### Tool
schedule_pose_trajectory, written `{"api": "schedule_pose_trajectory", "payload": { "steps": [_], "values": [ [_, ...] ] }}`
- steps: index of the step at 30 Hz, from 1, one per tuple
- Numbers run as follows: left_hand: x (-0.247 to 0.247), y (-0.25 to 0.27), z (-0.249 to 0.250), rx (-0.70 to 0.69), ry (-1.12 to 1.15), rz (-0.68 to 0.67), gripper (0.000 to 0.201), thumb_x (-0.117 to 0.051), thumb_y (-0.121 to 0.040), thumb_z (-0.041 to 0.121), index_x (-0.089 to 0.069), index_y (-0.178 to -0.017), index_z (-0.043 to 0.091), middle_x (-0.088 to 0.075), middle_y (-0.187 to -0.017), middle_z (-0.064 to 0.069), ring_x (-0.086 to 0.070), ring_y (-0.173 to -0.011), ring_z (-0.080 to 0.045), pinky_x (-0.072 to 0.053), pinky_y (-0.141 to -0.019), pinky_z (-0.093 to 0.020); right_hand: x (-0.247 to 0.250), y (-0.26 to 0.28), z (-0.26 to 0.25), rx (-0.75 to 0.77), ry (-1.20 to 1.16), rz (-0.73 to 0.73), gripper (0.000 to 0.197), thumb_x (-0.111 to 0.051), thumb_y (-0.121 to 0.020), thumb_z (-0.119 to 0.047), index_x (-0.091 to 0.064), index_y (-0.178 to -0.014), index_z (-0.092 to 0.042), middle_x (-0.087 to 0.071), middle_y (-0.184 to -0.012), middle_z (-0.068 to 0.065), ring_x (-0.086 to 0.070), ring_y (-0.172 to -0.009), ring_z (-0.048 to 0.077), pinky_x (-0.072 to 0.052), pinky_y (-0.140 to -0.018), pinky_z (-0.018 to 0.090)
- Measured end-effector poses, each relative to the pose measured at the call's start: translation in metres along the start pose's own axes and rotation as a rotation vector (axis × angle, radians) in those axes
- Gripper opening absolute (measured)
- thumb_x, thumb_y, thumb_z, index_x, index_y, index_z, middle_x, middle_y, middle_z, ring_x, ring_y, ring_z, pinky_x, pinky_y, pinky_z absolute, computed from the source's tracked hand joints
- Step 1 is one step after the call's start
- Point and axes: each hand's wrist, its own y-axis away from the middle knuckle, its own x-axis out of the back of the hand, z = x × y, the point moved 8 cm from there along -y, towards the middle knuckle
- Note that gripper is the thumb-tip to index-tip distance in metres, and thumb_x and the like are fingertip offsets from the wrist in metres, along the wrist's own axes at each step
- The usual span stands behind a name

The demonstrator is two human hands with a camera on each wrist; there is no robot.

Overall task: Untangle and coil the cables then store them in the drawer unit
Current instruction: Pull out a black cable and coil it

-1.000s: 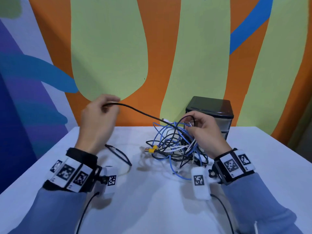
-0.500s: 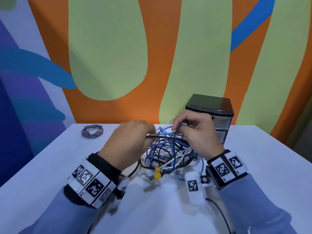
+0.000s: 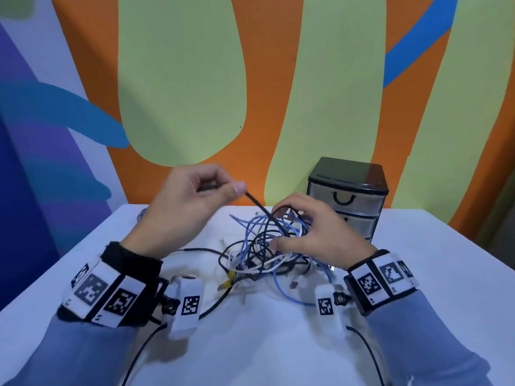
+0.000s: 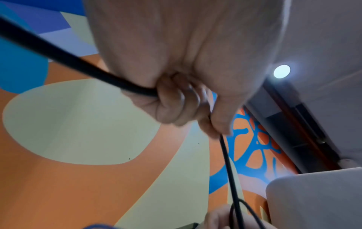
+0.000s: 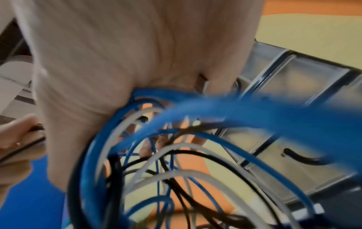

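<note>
Left hand [image 3: 192,196] is fisted round the black cable [image 3: 257,203], raised above the table [image 3: 418,274]; in the left wrist view [image 4: 176,99] we see the cable run in at one side of the curled fingers and out past the thumb, taut down toward the other hand. Right hand [image 3: 312,235] sits on the tangle [image 3: 267,246], fingers curled over the top loops, thumb low at the front; we read it as pinning and holding the bundle. Right wrist view is blurred, blue, white and black loops hang right under the palm [image 5: 117,62].

Tangle is mid-table, just in front of the drawer unit [image 3: 348,199], whose drawers all look closed. Yellow-tipped plugs [image 3: 230,277] and a loose connector end lie at the near edge of the pile.

Step, as we judge it: untangling, freeing one black cable from the bundle. Early in the task, since the bundle is not yet separated and nothing here is seen stored.

Next move calls for the left hand to draw the black cable out along its own line while the right hand keeps the rest down and opens the loop it passes through. Risk: a hard pull may cinch the knot or drag the whole pile. We cannot tell where the cable's far end is.
</note>
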Motion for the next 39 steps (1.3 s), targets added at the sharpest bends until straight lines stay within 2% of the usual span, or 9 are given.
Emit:
{"api": "schedule_pose_trajectory", "payload": {
  "steps": [10, 17, 20, 22, 26, 29, 31, 34, 39],
  "values": [
    [0.058, 0.008, -0.029, -0.024, 0.227, 0.695, 0.026, -0.068, -0.098, 0.05, -0.066, -0.082, 0.03, -0.048, -0.069, 0.012, -0.037, -0.062, -0.017, -0.031, -0.061, -0.032, 0.011, 0.004, -0.002, -0.045, -0.086, -0.018, 0.052, -0.093, -0.077, -0.03, -0.064, -0.12, -0.038, -0.063, -0.11, -0.004, -0.063, -0.105, 0.023, -0.051, -0.1, 0.053],
    [0.06, 0.011, -0.063, 0.12, 0.148, 0.789, 0.029, -0.061, -0.099, 0.049, -0.058, -0.076, 0.033, -0.039, -0.073, -0.004, -0.034, -0.068, -0.026, -0.029, -0.063, -0.037, 0.001, 0.012, -0.02, 0.044, -0.095, -0.21, 0.053, -0.081, -0.083, 0.0, -0.064, -0.122, -0.032, -0.061, -0.125, -0.012, -0.056, -0.125, 0.007, -0.04, -0.11, 0.032],
    [0.061, 0.012, -0.057, 0.101, 0.055, 0.815, 0.028, -0.058, -0.106, 0.039, -0.061, -0.087, 0.018, -0.046, -0.08, -0.006, -0.041, -0.074, -0.021, -0.036, -0.067, -0.033, 0.003, 0.01, -0.021, 0.047, -0.18, -0.191, 0.059, -0.069, -0.081, 0.015, -0.064, -0.122, -0.027, -0.063, -0.122, -0.011, -0.063, -0.114, 0.007, -0.048, -0.097, 0.025],
    [0.058, 0.013, -0.038, 0.007, -0.067, 0.777, 0.029, -0.058, -0.107, 0.033, -0.063, -0.092, 0.008, -0.053, -0.08, -0.004, -0.046, -0.075, -0.016, -0.038, -0.068, -0.03, 0.007, 0.007, -0.018, 0.05, -0.191, -0.124, 0.06, -0.06, -0.08, 0.019, -0.065, -0.118, -0.027, -0.064, -0.12, -0.013, -0.063, -0.108, 0.003, -0.047, -0.082, 0.018],
    [0.029, 0.002, -0.011, -0.103, -0.537, 0.433, 0.012, -0.063, -0.103, 0.025, -0.073, -0.098, 0.021, -0.069, -0.09, 0.004, -0.061, -0.082, -0.017, -0.05, -0.075, -0.038, 0.008, 0.003, -0.008, 0.051, -0.186, -0.011, 0.055, -0.058, -0.079, 0.017, -0.069, -0.109, -0.028, -0.067, -0.12, -0.012, -0.059, -0.122, 0.01, -0.054, -0.073, 0.046],
    [-0.012, -0.002, -0.021, -0.103, -0.582, 0.015, 0.028, -0.062, -0.102, 0.025, -0.071, -0.126, 0.035, -0.07, -0.114, 0.015, -0.065, -0.102, -0.008, -0.052, -0.09, -0.039, 0.007, -0.001, -0.004, 0.09, -0.187, 0.058, 0.041, -0.069, -0.086, 0.007, -0.072, -0.109, -0.027, -0.07, -0.115, -0.007, -0.063, -0.12, 0.018, -0.052, -0.099, 0.056],
    [-0.034, 0.002, -0.024, -0.094, -0.506, -0.151, 0.031, -0.063, -0.102, 0.04, -0.068, -0.133, 0.041, -0.069, -0.112, 0.022, -0.064, -0.1, -0.002, -0.051, -0.084, -0.031, 0.006, -0.003, -0.004, 0.117, -0.182, 0.081, 0.032, -0.074, -0.089, 0.0, -0.073, -0.109, -0.026, -0.07, -0.113, -0.004, -0.065, -0.117, 0.023, -0.046, -0.107, 0.055],
    [-0.046, 0.006, -0.02, -0.139, -0.476, -0.181, 0.02, -0.067, -0.099, 0.049, -0.077, -0.113, 0.039, -0.071, -0.083, 0.011, -0.061, -0.076, -0.011, -0.045, -0.064, -0.032, 0.006, -0.002, -0.006, 0.143, -0.194, 0.108, 0.024, -0.078, -0.089, -0.005, -0.073, -0.106, -0.02, -0.068, -0.114, 0.001, -0.065, -0.117, 0.023, -0.046, -0.108, 0.053],
    [-0.027, 0.006, 0.001, -0.248, -0.45, 0.064, 0.01, -0.067, -0.103, 0.026, -0.073, -0.095, 0.024, -0.064, -0.077, 0.009, -0.056, -0.072, -0.011, -0.044, -0.063, -0.035, -0.022, 0.001, -0.011, 0.029, -0.205, -0.112, 0.043, -0.085, -0.084, -0.009, -0.054, -0.109, -0.025, -0.061, -0.123, -0.002, -0.064, -0.116, 0.017, -0.054, -0.1, 0.048]
  ]
}}
